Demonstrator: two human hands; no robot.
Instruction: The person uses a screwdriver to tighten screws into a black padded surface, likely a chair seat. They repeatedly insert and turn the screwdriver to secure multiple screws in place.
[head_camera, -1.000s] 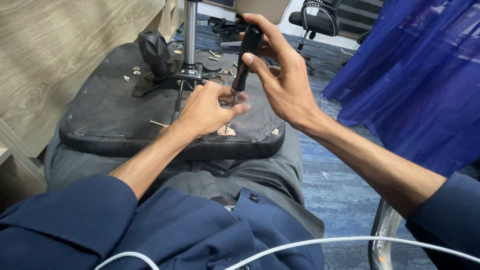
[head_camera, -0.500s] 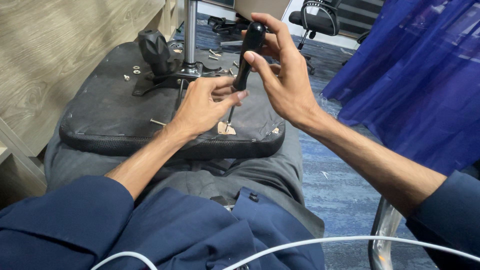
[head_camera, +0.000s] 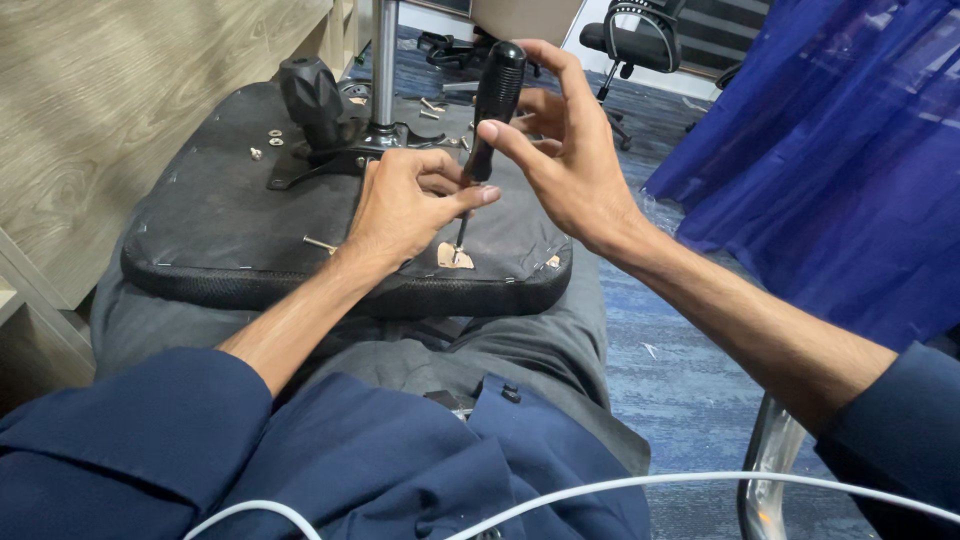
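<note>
An upturned black chair seat (head_camera: 230, 210) lies across my lap, underside up, with its metal mechanism (head_camera: 330, 110) and chrome post (head_camera: 384, 60) at the far side. My right hand (head_camera: 565, 165) grips the black handle of a screwdriver (head_camera: 492, 95) held nearly upright. My left hand (head_camera: 410, 205) pinches the screwdriver's shaft low down. The tip rests on a torn tan patch (head_camera: 452, 256) near the seat's front edge.
Loose screws and washers (head_camera: 272, 137) lie on the seat's underside, and one long screw (head_camera: 320, 243) sticks out by my left wrist. A wooden cabinet (head_camera: 110, 110) stands at the left. Blue cloth (head_camera: 830, 170) hangs at the right. An office chair (head_camera: 640, 40) stands behind on blue carpet.
My right hand has shifted its fingers around the screwdriver handle, turning it. My left hand stays on the shaft, and the tip stays on the same spot.
</note>
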